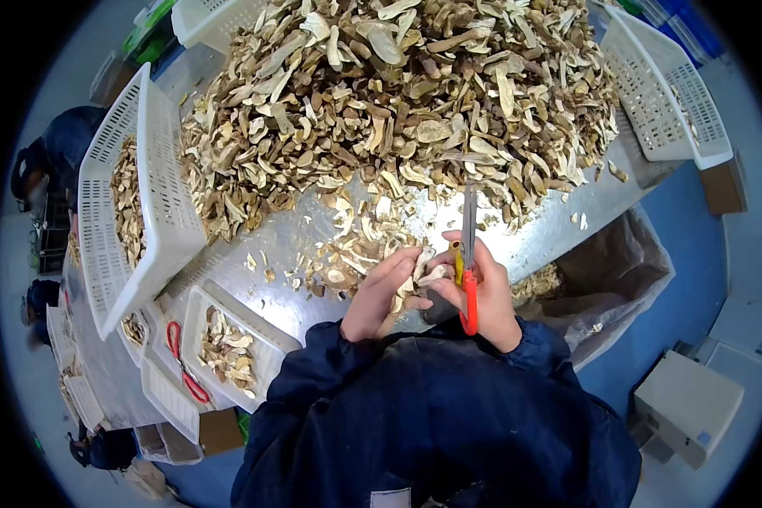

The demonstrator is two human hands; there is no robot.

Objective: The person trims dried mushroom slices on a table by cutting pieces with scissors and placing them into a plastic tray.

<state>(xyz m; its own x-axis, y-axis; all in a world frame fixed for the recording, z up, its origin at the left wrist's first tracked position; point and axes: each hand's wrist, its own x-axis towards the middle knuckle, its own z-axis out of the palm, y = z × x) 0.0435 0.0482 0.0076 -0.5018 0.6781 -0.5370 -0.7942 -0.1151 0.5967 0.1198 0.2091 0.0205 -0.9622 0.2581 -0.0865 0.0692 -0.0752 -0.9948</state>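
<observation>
Dried mushroom slices (404, 288) are in the closed fingers of my left hand (383, 292), just above the table's near edge. My right hand (488, 296) is closed round red-handled scissors (469, 292), whose blades point away from me. The fingertips of my right hand also touch a pale slice between the two hands. Loose slices (347, 267) lie on the metal table ahead of my left hand. Beyond both hands rises a big heap of dried slices (398, 110).
A tall white perforated basket (165, 220) with slices stands at left, another basket (652, 93) at back right. A white tray (271, 343) and second red scissors (178, 360) lie front left. A lined bin (618, 271) is at right. Other people (110, 449) are at far left.
</observation>
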